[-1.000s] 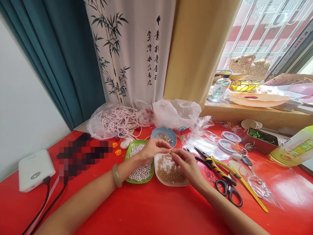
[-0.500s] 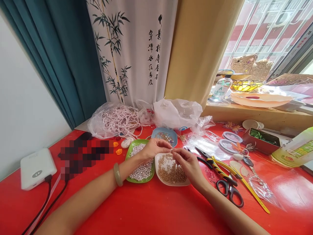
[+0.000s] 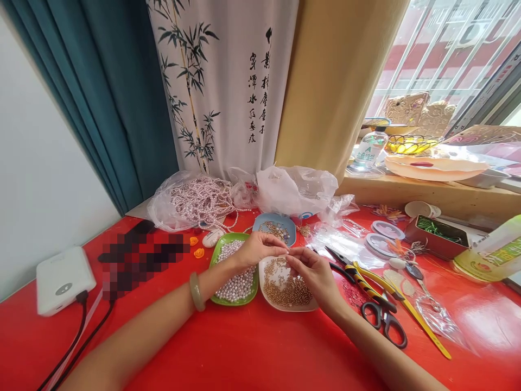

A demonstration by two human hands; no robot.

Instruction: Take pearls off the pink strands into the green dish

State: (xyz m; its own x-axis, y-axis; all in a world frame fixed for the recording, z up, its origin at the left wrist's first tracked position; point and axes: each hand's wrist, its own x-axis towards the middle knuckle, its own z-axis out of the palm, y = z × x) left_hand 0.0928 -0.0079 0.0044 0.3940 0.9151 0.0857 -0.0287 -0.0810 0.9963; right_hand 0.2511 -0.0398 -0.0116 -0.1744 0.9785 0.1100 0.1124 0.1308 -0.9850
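Note:
My left hand [image 3: 260,252] and my right hand [image 3: 311,269] meet fingertip to fingertip above the dishes. Both are pinched closed; whatever lies between the fingers is too small to make out. Under my left wrist is a green dish [image 3: 254,291] filled with white pearl beads [image 3: 234,285]. A white dish [image 3: 266,300] of small gold beads [image 3: 287,292] sits below the fingertips, partly covered by my right hand. Behind them stands a blue dish [image 3: 291,224] with mixed beads [image 3: 274,228].
Black-handled scissors [image 3: 385,320], yellow-handled pliers [image 3: 360,279] and yellow tweezers-like tool [image 3: 423,320] lie right. Bagged pearl strands [image 3: 203,198] and a white plastic bag [image 3: 297,190] line the back. A white power bank [image 3: 65,279] with cables sits left; thread spools [image 3: 382,244] lie back right.
The whole view has shifted slightly. My hands stay pinched together above the dishes, with only a small change at the fingertips.

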